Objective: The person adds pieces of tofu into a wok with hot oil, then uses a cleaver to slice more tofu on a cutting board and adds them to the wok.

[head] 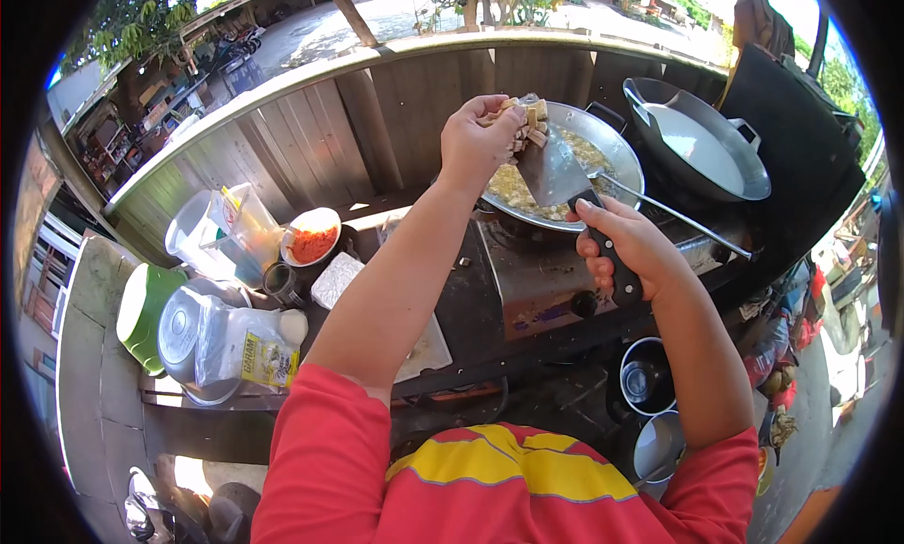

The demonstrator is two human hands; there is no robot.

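Note:
My right hand (pixel 616 251) grips the black handle of a wide metal scraper (pixel 554 168), its blade slanting up to the left. Small tan cubes of food, perhaps tempeh or tofu (pixel 534 126), are bunched at the blade's far end. Over that end, my left hand (pixel 482 136) has its fingers closed around part of the bunch. Both the blade and the cubes are above a wide metal wok (pixel 631 164) of bubbling oil (pixel 514 187) on a gas stove (pixel 540 279). A long-handled metal utensil (pixel 678 215) rests in the wok, its handle reaching out over the rim to the right.
Behind the stove runs a metal-panel wall (pixel 424 109). A second wok (pixel 752 166) with whitish liquid stands right. Leftward are a bowl of red paste (pixel 313 244), a foil-wrapped block (pixel 337 279), a plastic container (pixel 244 226), a green basin (pixel 145 314) and a salt packet (pixel 268 360). Pots (pixel 646 374) sit below.

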